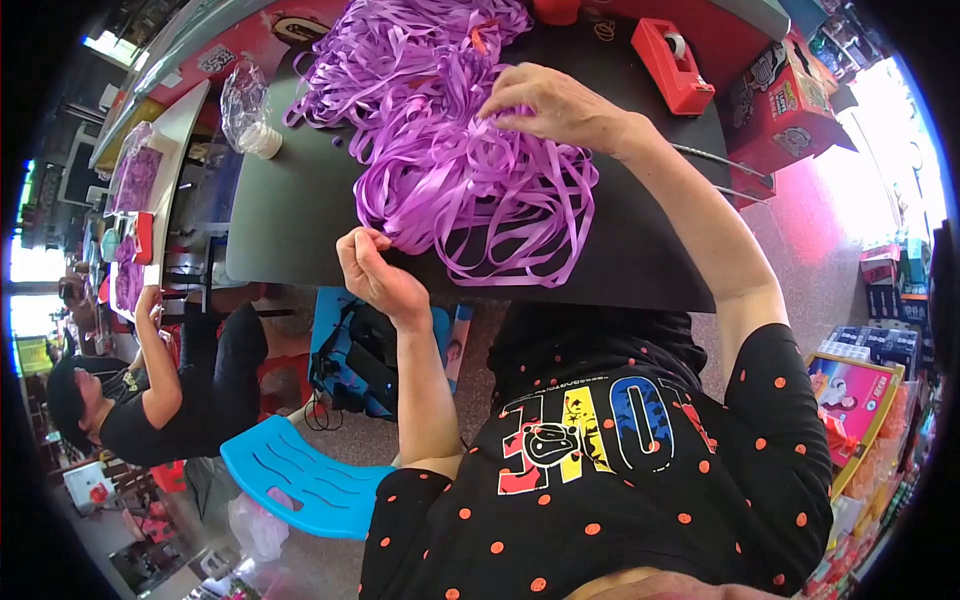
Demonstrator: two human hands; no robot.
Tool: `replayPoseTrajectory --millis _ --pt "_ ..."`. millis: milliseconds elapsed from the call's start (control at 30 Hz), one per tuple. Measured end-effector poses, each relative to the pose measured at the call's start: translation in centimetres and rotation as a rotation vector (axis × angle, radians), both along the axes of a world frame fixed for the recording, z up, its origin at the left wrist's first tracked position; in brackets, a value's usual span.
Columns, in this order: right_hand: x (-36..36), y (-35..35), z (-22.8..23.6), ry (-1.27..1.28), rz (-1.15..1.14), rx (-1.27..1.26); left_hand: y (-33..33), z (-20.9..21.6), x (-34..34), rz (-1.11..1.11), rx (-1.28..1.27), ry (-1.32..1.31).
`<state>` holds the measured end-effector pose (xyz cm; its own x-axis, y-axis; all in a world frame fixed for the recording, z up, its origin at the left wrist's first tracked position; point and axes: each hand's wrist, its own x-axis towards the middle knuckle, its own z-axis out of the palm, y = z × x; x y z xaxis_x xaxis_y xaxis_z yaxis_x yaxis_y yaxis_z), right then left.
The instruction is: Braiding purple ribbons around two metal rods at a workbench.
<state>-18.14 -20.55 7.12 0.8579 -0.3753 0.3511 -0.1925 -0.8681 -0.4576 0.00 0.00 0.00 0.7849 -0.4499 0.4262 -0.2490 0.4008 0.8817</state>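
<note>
While the purple ribbon (470, 150) lies heaped on the tabletop (300, 205), your left hand (387, 278) and right hand (555, 103) curl at it, each grip mostly closed, on what I cannot tell; ease loops apart gently, since tugging could knot them.

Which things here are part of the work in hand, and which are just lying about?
In use:
tangled, shiny purple ribbon heap; right hand at it, left hand at its near-left edge
dark, matte tabletop under it

Lying about, apparently:
red plastic tape dispenser
red printed cardboard box
blue slotted plastic chair
</note>
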Motion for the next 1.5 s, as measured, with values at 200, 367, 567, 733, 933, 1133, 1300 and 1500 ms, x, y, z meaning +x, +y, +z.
replayPoseTrajectory --millis 200,367,567,733,933,1133,1300,1500 --pt "-3.5 1.6 0.1 0.012 -0.011 -0.172 0.2 0.3 -0.4 0.009 0.017 0.032" --pt "-6.5 4.0 3.1 0.192 0.340 0.308 0.0 0.3 -0.2 0.047 0.014 0.034" --pt "-4.0 -0.8 2.4 0.029 -0.007 0.272 -0.2 0.4 -0.4 0.025 -0.074 0.169" --pt "0.7 -2.8 0.2 0.074 0.109 -0.102 0.1 0.4 -0.5 0.022 -0.141 0.147" --pt "1.7 -3.6 -0.4 0.100 0.161 -0.210 0.8 2.6 -2.3 0.098 0.020 -0.168" --pt "1.8 -4.4 -1.2 0.022 0.254 -0.330 -1.4 6.2 -5.2 -0.097 0.255 -0.344" --pt "1.2 -4.4 -1.0 0.029 0.236 -0.283 -3.8 7.2 -5.2 -0.098 0.464 -0.550" --pt "0.9 -2.7 0.4 -0.097 0.291 -0.326 -4.7 5.9 -4.8 -0.119 0.815 -1.005"
